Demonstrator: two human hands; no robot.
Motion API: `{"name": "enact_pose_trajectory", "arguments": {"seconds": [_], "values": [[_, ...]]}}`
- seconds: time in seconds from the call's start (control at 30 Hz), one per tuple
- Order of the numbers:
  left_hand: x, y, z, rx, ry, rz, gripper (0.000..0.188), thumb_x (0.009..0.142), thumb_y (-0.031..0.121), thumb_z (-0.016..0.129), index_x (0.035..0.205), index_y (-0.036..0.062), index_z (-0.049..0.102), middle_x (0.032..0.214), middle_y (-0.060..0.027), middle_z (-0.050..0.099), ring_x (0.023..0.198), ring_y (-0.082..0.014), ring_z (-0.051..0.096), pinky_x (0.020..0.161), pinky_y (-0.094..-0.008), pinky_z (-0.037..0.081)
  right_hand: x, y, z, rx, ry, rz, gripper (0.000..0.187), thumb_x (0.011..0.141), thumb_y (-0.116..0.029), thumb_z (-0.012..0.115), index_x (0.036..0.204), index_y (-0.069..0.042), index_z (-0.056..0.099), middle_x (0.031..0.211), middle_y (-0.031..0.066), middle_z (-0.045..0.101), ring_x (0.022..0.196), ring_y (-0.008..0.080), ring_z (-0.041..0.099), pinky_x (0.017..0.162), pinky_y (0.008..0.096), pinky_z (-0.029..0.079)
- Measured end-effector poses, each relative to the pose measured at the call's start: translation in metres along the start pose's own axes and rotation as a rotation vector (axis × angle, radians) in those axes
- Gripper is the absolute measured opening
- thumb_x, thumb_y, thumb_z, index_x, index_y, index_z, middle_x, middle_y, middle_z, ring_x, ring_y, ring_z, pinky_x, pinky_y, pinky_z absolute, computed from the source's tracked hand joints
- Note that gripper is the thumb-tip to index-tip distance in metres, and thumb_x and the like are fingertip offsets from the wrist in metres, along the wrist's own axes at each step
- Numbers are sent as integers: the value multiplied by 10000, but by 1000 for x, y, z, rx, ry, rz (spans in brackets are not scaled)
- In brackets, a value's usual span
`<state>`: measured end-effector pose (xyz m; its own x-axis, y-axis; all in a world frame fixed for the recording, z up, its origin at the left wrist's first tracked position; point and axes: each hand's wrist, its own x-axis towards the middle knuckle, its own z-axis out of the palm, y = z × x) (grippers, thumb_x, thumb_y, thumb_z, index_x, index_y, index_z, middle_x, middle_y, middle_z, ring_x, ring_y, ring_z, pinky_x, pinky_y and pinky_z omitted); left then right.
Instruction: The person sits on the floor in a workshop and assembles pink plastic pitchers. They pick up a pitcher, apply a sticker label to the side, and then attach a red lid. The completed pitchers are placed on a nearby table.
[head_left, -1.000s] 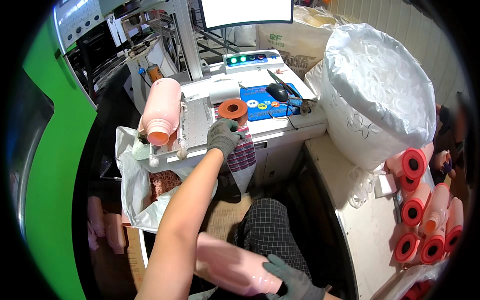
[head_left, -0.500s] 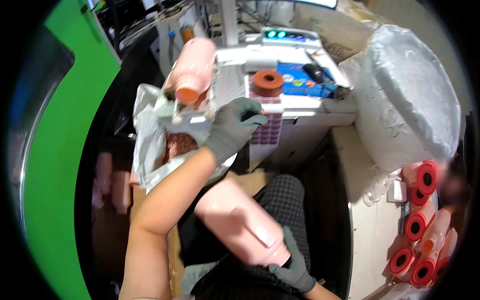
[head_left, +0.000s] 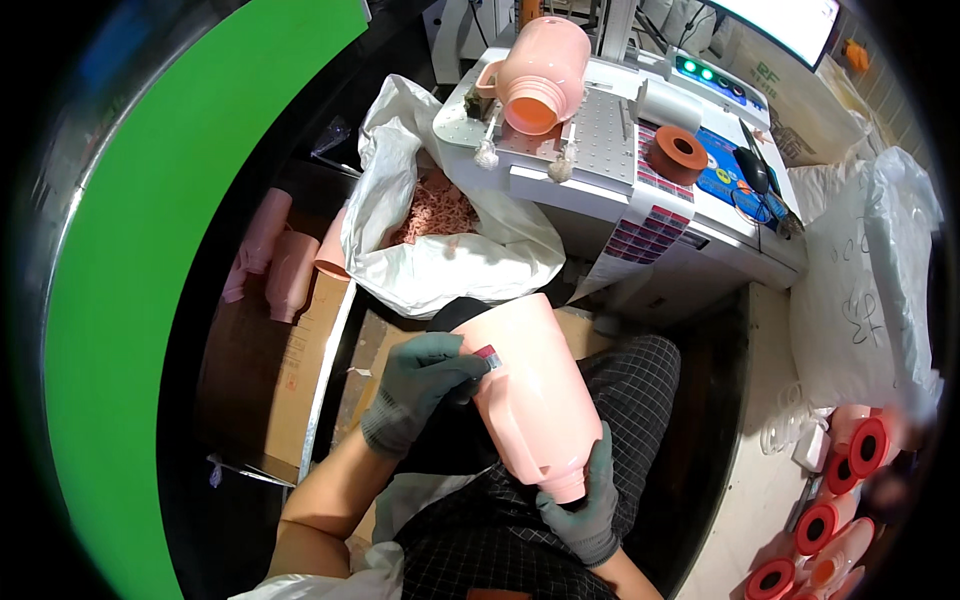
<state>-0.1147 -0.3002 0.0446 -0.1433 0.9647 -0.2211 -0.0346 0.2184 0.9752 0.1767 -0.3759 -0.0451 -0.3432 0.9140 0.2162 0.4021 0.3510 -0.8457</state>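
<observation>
A pink plastic jug (head_left: pixel 545 375) with a side handle lies across my lap, its threaded neck pointing toward me. My right hand (head_left: pixel 588 515), in a grey glove, is wrapped around that neck. At the jug's wide end, my gloved left hand (head_left: pixel 425 385) pinches a small red-and-silver sticker (head_left: pixel 489 357) against or just over the pink wall; whether it sticks there I cannot tell. Beyond the lap, a sheet of similar stickers (head_left: pixel 650 228) hangs over the front of the white workbench (head_left: pixel 570 190). Another pink jug (head_left: pixel 550 65) rests on the bench's perforated metal plate.
A white bag (head_left: pixel 400 270) of pink shavings stands ahead to the left, near pink jugs (head_left: pixel 292 275) by a cardboard box (head_left: pixel 295 375). An orange-brown ring (head_left: pixel 678 155) sits on the bench. Several red-rimmed pink pieces (head_left: pixel 815 525) lie at right below a large white sack (head_left: pixel 840 290).
My left hand has come from the sticker sheet down to the jug, a sticker now visible in its fingers. My right hand keeps hold of the neck. The view has swung left.
</observation>
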Motion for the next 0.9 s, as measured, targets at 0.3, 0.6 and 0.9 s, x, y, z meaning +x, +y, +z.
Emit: {"name": "enact_pose_trajectory", "arguments": {"seconds": [0.3,0.6,0.9], "values": [[20,-51,-48,559,102,-84,311,865,266,836,754,13,693,676,-63,612,612,-167,574,587,-328,458,8,-1,-18,116,41,152,1115,764,-223,878,1642,28,237,1577,325,428,1370,385,569,1077,447,515],[204,72,12,1302,293,1241,401,920,306,694,1222,45,660,1156,-149,669,964,-301,649,809,-443,536,62,-8,-116,509,654,37,1053,854,-380,823,1624,77,269,1601,212,427,1429,315,487,1174,438,423],[151,88,35,1320,258,1596,185,837,305,747,941,174,669,902,10,575,802,-186,567,651,-360,455,136,-4,-157,-373,681,-197,904,841,-189,784,1591,83,359,1640,270,392,1472,342,468,1194,428,398]]}}
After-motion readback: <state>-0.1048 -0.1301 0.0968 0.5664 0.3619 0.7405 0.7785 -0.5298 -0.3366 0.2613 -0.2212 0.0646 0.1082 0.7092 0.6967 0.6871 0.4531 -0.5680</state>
